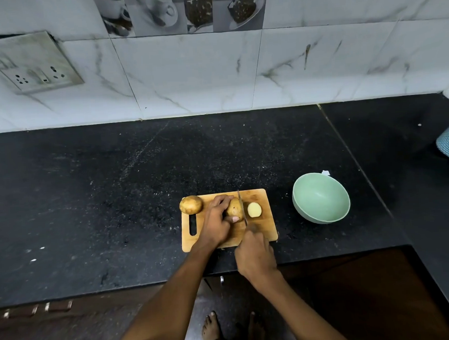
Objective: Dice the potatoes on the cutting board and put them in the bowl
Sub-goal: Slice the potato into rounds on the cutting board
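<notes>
From the head view, a brown-skinned potato half (234, 209) is held down on the rectangular wooden cutting board (264, 230) by the left hand (216, 223), its grip curled round it. A thin steel knife (242, 208) is clasped by the right hand (255, 254), blade beside that half. A cut pale piece (254, 210) lies just right (flesh up). A whole round potato (191, 204) sits at the board's far-left corner. A pale green bowl (321, 197) stands on the black speckled surface (89, 204), near the board.

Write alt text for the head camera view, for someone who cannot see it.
A person's left hand holds a potato on a wooden cutting board while the right hand slices it with a knife. A cut piece and a whole potato lie on the board; a green bowl sits to its right.
</notes>
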